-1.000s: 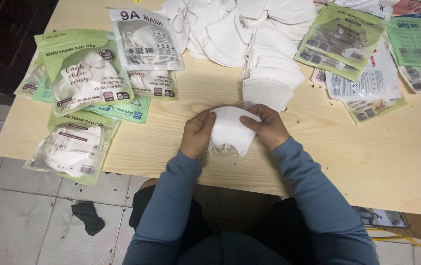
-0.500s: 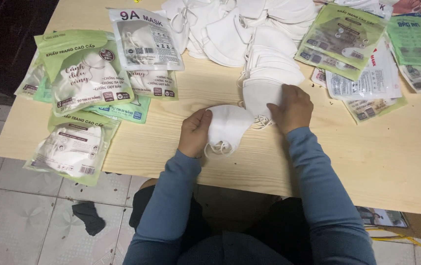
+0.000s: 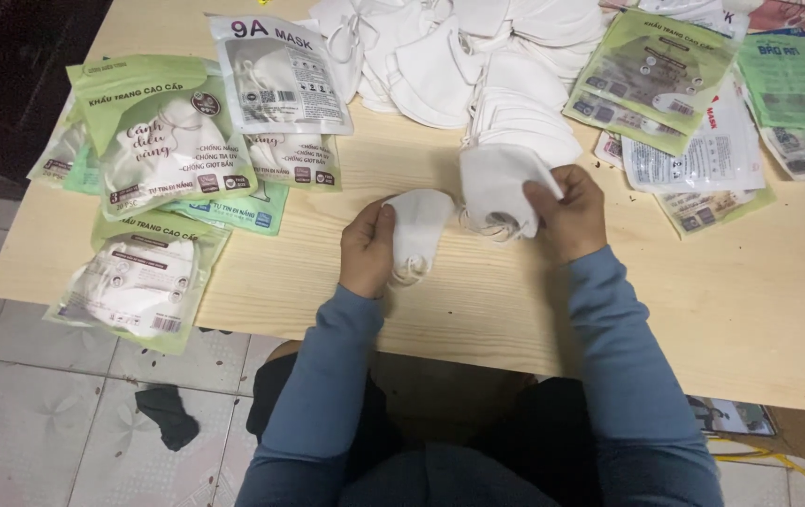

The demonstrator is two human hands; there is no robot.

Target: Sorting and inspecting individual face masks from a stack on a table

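Head view: the left hand (image 3: 367, 252) pinches a folded white mask (image 3: 418, 231) by its left edge, the mask lying just right of the fingers on the wooden table (image 3: 477, 300). The right hand (image 3: 569, 214) grips a small stack of masks (image 3: 496, 188), held just left of its thumb, below the loose mask pile (image 3: 459, 56).

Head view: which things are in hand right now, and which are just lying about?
In hand:
- folded white mask, left hand
- stack of white masks, right hand

Lying about:
- loose mask heap
- green packets
- dark cloth on floor
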